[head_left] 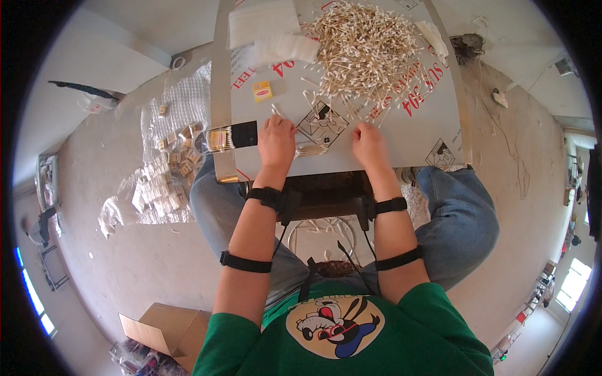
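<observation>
A large loose heap of cotton swabs (364, 53) covers the far middle of the metal-topped table (401, 147). My left hand (276, 143) rests left of centre near the front edge, its fingers curled. A single swab lies just beyond its fingertips; whether they grip anything is hidden. Between my hands lies a small row of swabs (311, 150), side by side. My right hand (369, 145) is closed in a pinch right of that row, and what it holds, if anything, is too small to make out. Beside my left hand sits a black sleeve-like piece (244, 134), next to a clear-wrapped pack of swabs (219, 140).
A small yellow box (263, 91) stands left of the heap. Clear plastic bags (263, 25) lie at the far left, more (433, 39) at the far right. On the floor at left, many small packs (166, 182) lie on bubble wrap (157, 113). An open cardboard box (166, 332) stands lower left.
</observation>
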{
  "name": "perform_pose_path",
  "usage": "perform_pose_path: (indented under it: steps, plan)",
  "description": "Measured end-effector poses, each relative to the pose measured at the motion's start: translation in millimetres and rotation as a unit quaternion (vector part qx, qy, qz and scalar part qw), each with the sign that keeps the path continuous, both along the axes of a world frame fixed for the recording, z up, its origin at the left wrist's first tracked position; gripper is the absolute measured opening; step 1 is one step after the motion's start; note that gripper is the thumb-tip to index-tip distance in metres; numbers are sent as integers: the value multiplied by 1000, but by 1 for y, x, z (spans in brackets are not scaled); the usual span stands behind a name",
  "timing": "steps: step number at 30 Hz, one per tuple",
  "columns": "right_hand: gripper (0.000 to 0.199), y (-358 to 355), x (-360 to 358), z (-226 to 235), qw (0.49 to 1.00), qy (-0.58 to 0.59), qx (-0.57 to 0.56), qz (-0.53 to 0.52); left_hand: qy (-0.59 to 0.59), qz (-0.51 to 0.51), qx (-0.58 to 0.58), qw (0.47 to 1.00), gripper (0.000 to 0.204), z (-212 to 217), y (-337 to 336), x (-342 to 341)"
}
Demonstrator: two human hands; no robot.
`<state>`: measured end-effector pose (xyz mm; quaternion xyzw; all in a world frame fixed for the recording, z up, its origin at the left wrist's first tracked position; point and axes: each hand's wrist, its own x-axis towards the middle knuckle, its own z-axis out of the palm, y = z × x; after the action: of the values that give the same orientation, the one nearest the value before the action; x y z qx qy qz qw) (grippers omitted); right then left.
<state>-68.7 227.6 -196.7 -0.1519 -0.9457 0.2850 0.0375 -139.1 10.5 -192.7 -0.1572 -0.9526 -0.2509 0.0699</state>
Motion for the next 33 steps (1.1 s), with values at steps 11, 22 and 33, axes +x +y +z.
perform_pose_path:
  steps: [11, 22, 33]
  plan:
    - [7, 10, -2, 1, 997, 72, -1, -30, -34, -92, -52, 994, 6, 8, -13, 3]
    - [15, -11, -23, 17, 984, 89, -3, 155, -47, -80, -41, 995, 7, 6, -21, 9]
    - [9, -32, -21, 19, 979, 76, 25, 186, -51, -43, -40, 997, 11, 5, -29, 9]
